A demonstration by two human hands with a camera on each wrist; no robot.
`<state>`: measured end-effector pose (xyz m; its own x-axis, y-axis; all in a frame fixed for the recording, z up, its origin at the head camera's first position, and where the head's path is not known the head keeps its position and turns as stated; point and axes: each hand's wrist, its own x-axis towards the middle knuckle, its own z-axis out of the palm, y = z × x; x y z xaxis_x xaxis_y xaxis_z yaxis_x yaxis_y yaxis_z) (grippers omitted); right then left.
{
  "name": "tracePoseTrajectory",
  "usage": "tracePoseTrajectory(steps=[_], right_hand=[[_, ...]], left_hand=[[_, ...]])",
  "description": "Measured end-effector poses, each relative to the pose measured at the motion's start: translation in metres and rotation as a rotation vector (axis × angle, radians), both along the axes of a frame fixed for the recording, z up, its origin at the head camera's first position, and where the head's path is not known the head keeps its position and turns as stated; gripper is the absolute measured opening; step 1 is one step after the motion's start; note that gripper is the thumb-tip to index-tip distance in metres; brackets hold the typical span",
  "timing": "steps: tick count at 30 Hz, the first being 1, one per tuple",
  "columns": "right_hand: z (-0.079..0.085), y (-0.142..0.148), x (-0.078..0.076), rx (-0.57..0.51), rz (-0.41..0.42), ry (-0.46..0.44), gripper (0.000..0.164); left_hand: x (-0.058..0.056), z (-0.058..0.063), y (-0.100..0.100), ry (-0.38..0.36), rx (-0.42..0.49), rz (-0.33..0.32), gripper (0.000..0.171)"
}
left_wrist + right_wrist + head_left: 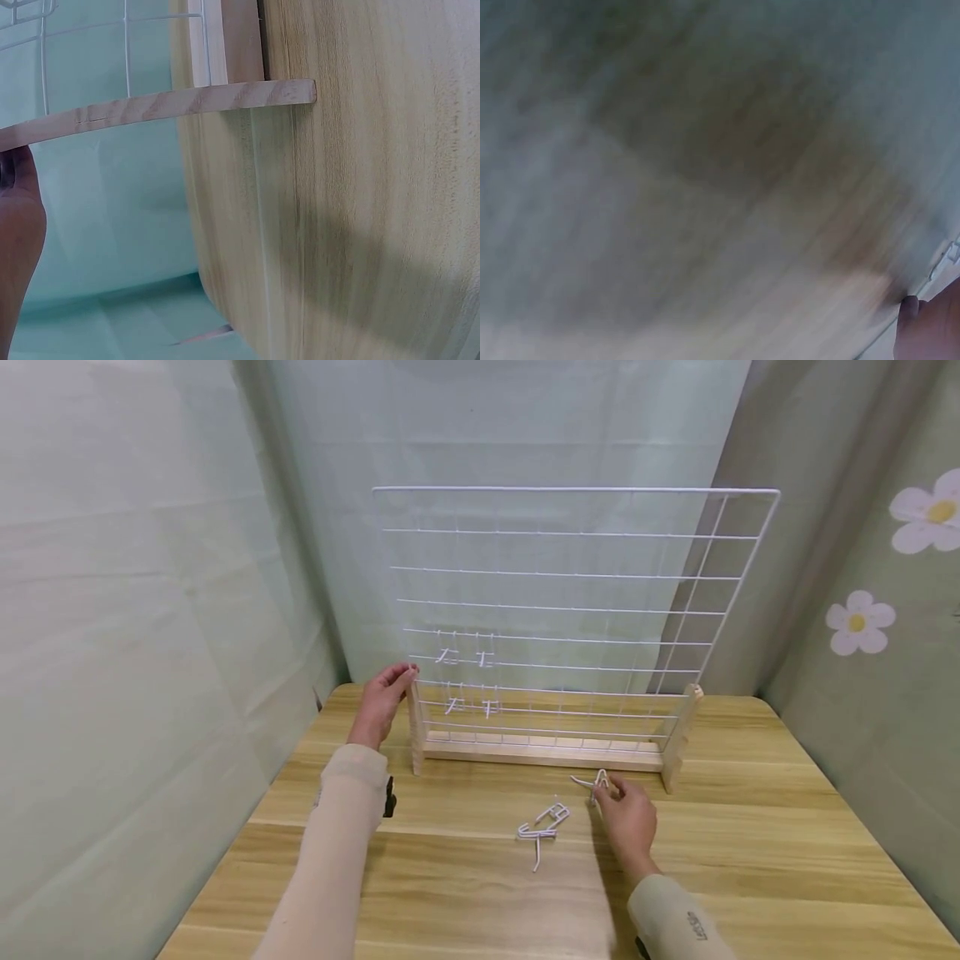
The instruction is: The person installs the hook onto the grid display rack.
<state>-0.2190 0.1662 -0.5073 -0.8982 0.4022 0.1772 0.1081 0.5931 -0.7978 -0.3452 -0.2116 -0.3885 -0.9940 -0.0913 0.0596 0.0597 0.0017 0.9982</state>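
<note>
A white wire grid rack stands in a wooden base on the table. My left hand grips the upper end of its left wooden upright. In the left wrist view the fingers meet the edge of that upright. My right hand pinches a white wire hook in front of the base, over the table. Several matching hooks hang in two rows on the grid's lower left. The right wrist view is mostly blurred, with the right hand at its corner.
Loose white hooks lie together on the wood-grain table, left of my right hand. The right wooden upright rises behind that hand. Pale green curtains surround the table's back and sides, with white flowers on the right one.
</note>
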Motion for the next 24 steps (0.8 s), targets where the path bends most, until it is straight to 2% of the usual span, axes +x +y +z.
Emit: tracePoseTrajectory(steps=[10,23,24], right_hand=[[0.0,-0.004,0.0,0.021,0.015,-0.027,0.038],[-0.002,0.011,0.002,0.06,0.028,-0.011,0.039],[-0.001,0.012,0.003,0.063,0.026,-0.01,0.039]], left_hand=[[0.001,0.0,0.0,-0.005,0.001,-0.007,0.04],[0.0,0.0,0.001,-0.002,0.028,0.001,0.037],[0.002,0.003,0.002,-0.01,0.032,-0.001,0.036]])
